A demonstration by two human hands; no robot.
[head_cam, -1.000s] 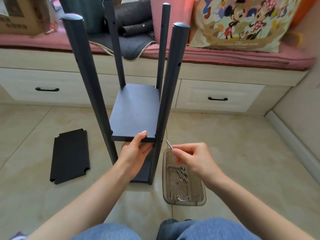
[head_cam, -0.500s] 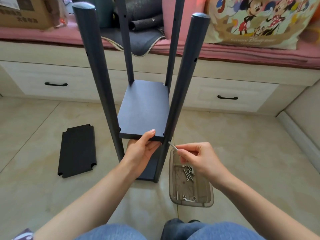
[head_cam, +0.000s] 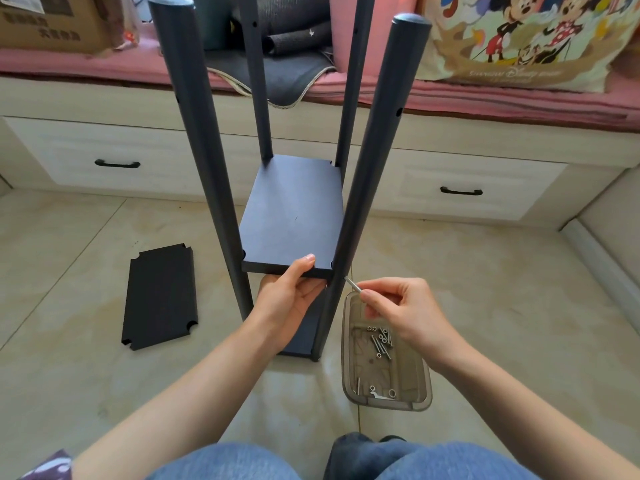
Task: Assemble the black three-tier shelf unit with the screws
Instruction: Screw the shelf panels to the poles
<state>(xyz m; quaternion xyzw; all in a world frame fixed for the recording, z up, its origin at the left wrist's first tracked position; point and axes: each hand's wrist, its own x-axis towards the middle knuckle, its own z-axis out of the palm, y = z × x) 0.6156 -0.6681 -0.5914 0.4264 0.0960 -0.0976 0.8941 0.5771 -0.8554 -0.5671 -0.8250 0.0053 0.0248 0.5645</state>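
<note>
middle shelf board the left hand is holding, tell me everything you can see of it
The middle shelf board is a matte black rectangular panel, looking like painted wood, with notched corners fitted against four dark posts. It sits level above a lower board. The left hand grips its near edge, thumb on top, the rest underneath. The right hand pinches a screw aimed at the near right post beside its corner.

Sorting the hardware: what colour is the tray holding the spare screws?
Translucent smoky grey-brown tray, seen in the head view, the only one.

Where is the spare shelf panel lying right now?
In the head view, the spare panel lies flat on the floor tiles at the left, beside the unit's near-left post and apart from it.
</note>
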